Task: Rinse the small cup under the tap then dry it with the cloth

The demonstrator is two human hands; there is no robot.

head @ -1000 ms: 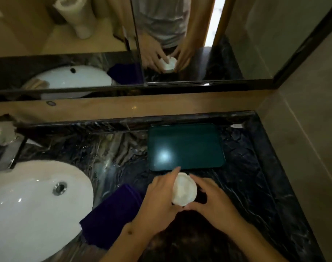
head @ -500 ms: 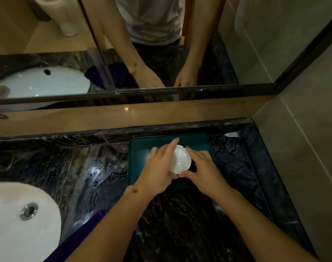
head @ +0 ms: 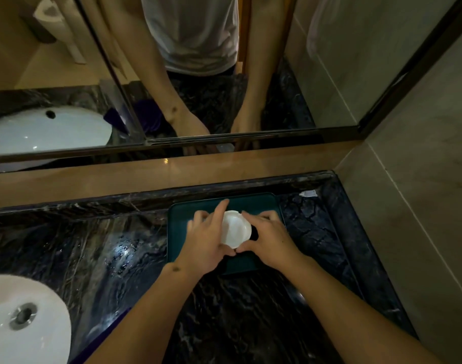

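White and glossy, the small cup (head: 236, 229) sits between both of the person's hands over the dark green tray (head: 180, 219), its round pale face turned up toward the camera; whether it rests on the tray or is held just above it I cannot tell. The left hand (head: 206, 240) curls round the cup's left side with the forefinger stretched up along its far rim, and the right hand (head: 269, 239) wraps the other side, the two thumbs meeting at the cup's near edge. The tray itself carries only the cup and the hands' shadow, as far as shows. It lies on the black veined marble counter (head: 251, 324), its far rim close to the raised back ledge and its right rim near a strip of bare stone that ends at the tiled side wall (head: 421, 232). Left of the tray the marble is wet and shining, running on to the white sink (head: 27, 324), whose metal drain (head: 23, 314) shows in the bowl. A sliver of purple cloth (head: 111, 328) lies on the counter between the sink and the left forearm, well away from the tray on its near left side. Behind the tray the mirror (head: 67, 74) repeats the arms and sink.
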